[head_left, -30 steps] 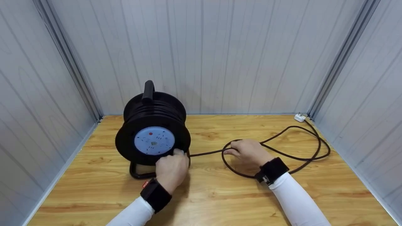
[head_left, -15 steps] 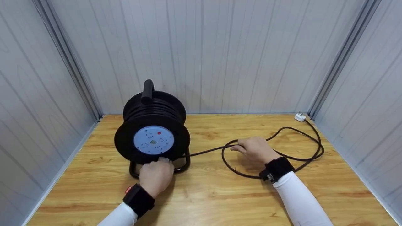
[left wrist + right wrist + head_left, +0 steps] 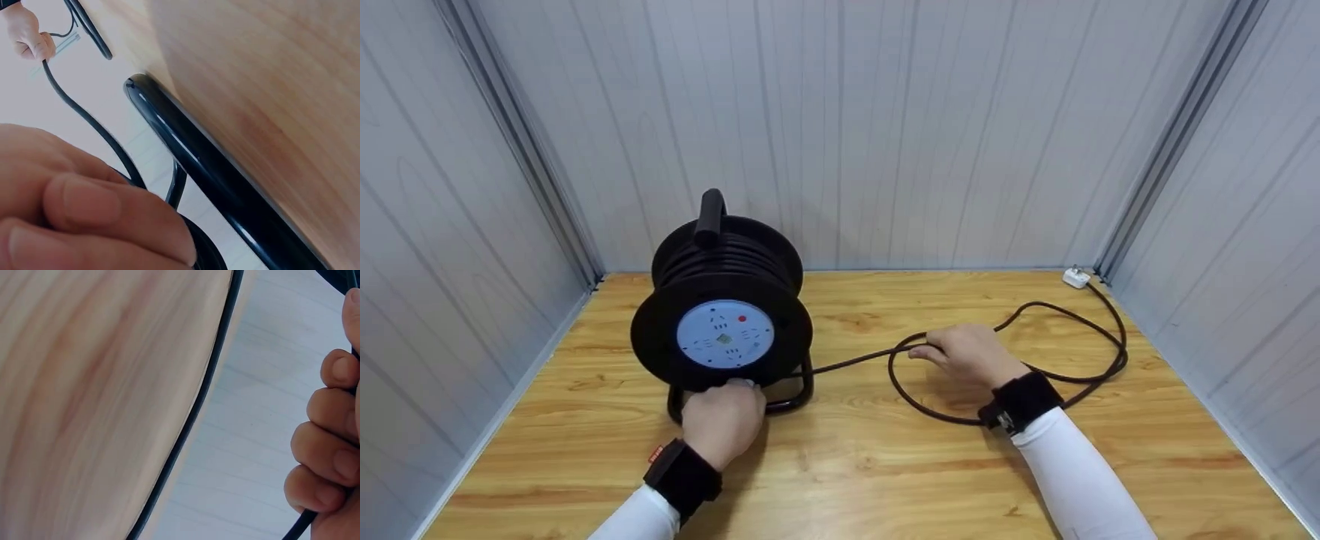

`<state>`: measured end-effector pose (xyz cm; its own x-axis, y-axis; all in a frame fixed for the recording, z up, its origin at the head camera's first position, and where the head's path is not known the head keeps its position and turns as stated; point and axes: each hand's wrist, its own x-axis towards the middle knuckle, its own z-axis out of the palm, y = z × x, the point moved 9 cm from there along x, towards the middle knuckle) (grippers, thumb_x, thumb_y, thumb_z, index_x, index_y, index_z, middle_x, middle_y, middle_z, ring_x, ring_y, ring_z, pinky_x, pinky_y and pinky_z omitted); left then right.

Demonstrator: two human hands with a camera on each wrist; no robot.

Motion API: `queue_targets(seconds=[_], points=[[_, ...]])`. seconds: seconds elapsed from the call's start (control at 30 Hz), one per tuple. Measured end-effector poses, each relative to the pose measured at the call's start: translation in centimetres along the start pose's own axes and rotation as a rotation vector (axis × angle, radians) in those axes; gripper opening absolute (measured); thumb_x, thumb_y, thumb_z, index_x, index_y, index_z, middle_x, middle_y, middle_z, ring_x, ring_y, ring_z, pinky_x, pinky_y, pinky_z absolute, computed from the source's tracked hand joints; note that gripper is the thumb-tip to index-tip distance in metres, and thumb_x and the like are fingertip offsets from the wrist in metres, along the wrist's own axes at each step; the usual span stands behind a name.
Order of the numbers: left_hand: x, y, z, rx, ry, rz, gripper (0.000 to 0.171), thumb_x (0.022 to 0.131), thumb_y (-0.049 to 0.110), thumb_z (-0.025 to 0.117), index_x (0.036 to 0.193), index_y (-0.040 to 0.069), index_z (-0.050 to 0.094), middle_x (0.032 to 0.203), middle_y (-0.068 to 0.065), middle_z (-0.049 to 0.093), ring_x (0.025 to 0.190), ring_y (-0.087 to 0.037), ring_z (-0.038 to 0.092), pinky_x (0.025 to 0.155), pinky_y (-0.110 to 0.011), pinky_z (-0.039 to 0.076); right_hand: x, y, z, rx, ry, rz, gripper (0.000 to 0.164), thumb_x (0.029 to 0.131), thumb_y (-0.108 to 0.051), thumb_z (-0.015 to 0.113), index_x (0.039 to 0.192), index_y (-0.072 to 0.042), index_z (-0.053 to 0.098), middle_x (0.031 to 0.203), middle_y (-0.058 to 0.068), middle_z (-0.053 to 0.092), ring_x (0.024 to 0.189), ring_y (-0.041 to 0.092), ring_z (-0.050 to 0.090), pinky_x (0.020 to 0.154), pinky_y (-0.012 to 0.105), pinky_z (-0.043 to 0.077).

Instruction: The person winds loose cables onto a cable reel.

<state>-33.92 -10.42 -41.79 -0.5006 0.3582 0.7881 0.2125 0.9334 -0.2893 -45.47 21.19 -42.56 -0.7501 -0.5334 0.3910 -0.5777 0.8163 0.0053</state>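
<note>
A black cable reel stands upright on its tube frame, left of the middle. Its front carries a pale socket disc with a red button. My left hand grips the lower front of the reel with curled fingers; a small pale piece shows there, but most of what it holds is hidden. To the right, my right hand holds the black cable that runs from the reel. In the right wrist view the fingers curl round this cable.
Loose cable loops lie right of and behind my right hand, ending in a white plug at the far right corner. The wooden tabletop is bounded by pale panels at the back and sides. A carry handle tops the reel.
My left hand has swung leftward and down along the reel's front, and the disc has turned clockwise. My right hand has moved slightly rightward; the loose loops have drawn in a little.
</note>
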Motion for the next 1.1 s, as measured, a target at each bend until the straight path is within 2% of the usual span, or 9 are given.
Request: queue_targets(seconds=[0.17, 0.37, 0.47, 0.57, 0.63, 0.77, 0.87, 1.0, 1.1], points=[[-0.2, -0.6, 0.6, -0.031, -0.085, -0.013, 0.047, 0.083, 0.023, 0.070, 0.052, 0.014, 0.036, 0.049, 0.005, 0.015, 0.031, -0.017, 0.037, 0.029, -0.033, 0.024, -0.3, 1.3, -1.2, -0.054, 0.096, 0.047, 0.052, 0.090, -0.063, 0.052, 0.061, -0.023, 0.038, 0.049, -0.010, 0.027, 0.041, 0.008, 0.027, 0.043, 0.028, 0.021], [-0.7, -2.5, 0.7, -0.079, -0.162, -0.070, 0.049, 0.085, 0.022, 0.068, 0.053, 0.016, 0.032, 0.048, 0.006, 0.014, 0.032, -0.018, 0.037, 0.029, -0.036, 0.029, -0.4, 1.3, 0.2, 0.025, -0.045, 0.060, 0.050, 0.091, -0.066, 0.047, 0.064, -0.025, 0.040, 0.051, -0.013, 0.028, 0.042, 0.005, 0.030, 0.045, 0.024, 0.025], [-0.9, -3.6, 0.4, -0.090, -0.173, -0.086, 0.049, 0.085, 0.021, 0.068, 0.052, 0.016, 0.031, 0.048, 0.007, 0.014, 0.032, -0.017, 0.035, 0.028, -0.037, 0.029, -0.3, 1.0, -1.2, -0.006, 0.072, 0.034, 0.051, 0.091, -0.063, 0.052, 0.062, -0.023, 0.038, 0.051, -0.011, 0.027, 0.041, 0.007, 0.027, 0.044, 0.026, 0.023], [-1.0, -4.9, 0.5, -0.118, -0.259, -0.117, 0.047, 0.087, 0.020, 0.065, 0.052, 0.017, 0.033, 0.046, 0.007, 0.019, 0.033, -0.015, 0.033, 0.028, -0.037, 0.029, -0.2, 0.3, -2.1, -0.039, 0.145, -0.016, 0.050, 0.091, -0.061, 0.054, 0.063, -0.023, 0.038, 0.051, -0.010, 0.026, 0.041, 0.007, 0.025, 0.044, 0.027, 0.020], [-1.2, -5.9, 0.7, -0.144, -0.346, -0.153, 0.045, 0.088, 0.020, 0.062, 0.052, 0.017, 0.036, 0.045, 0.006, 0.025, 0.035, -0.014, 0.033, 0.029, -0.037, 0.029, -0.1, 0.1, -1.5, -0.022, 0.096, -0.028, 0.048, 0.092, -0.061, 0.052, 0.065, -0.023, 0.039, 0.053, -0.011, 0.026, 0.042, 0.006, 0.026, 0.044, 0.026, 0.022], [-1.4, -8.4, 0.6, -0.198, -0.506, -0.237, 0.041, 0.090, 0.020, 0.058, 0.053, 0.017, 0.040, 0.046, 0.002, 0.034, 0.038, -0.018, 0.037, 0.032, -0.039, 0.028, -0.2, 0.6, 0.3, 0.033, -0.040, 0.043, 0.047, 0.093, -0.064, 0.045, 0.068, -0.024, 0.041, 0.055, -0.012, 0.029, 0.045, 0.005, 0.031, 0.047, 0.025, 0.027], [-1.2, -10.2, 0.1, -0.223, -0.571, -0.295, 0.043, 0.094, 0.022, 0.052, 0.052, 0.017, 0.041, 0.046, 0.001, 0.035, 0.039, -0.020, 0.040, 0.034, -0.040, 0.028, -0.2, 0.3, 0.5, 0.053, -0.055, 0.054, 0.048, 0.093, -0.064, 0.044, 0.068, -0.024, 0.042, 0.055, -0.011, 0.031, 0.046, 0.006, 0.034, 0.048, 0.026, 0.030], [-0.7, -12.1, -1.0, -0.242, -0.590, -0.358, 0.046, 0.097, 0.024, 0.044, 0.052, 0.016, 0.040, 0.046, 0.000, 0.034, 0.039, -0.023, 0.041, 0.035, -0.041, 0.028, 0.4, -0.9, 0.3, 0.078, -0.039, -0.005, 0.046, 0.095, -0.063, 0.044, 0.069, -0.025, 0.044, 0.056, -0.012, 0.033, 0.046, 0.005, 0.036, 0.048, 0.026, 0.031], [0.0, -12.9, -2.5, -0.225, -0.491, -0.380, 0.046, 0.096, 0.023, 0.045, 0.051, 0.016, 0.037, 0.046, 0.000, 0.031, 0.038, -0.023, 0.037, 0.034, -0.040, 0.024, 0.5, -0.9, 0.4, 0.063, -0.035, 0.002, 0.047, 0.094, -0.065, 0.043, 0.068, -0.026, 0.042, 0.055, -0.012, 0.032, 0.046, 0.005, 0.035, 0.047, 0.025, 0.029]])
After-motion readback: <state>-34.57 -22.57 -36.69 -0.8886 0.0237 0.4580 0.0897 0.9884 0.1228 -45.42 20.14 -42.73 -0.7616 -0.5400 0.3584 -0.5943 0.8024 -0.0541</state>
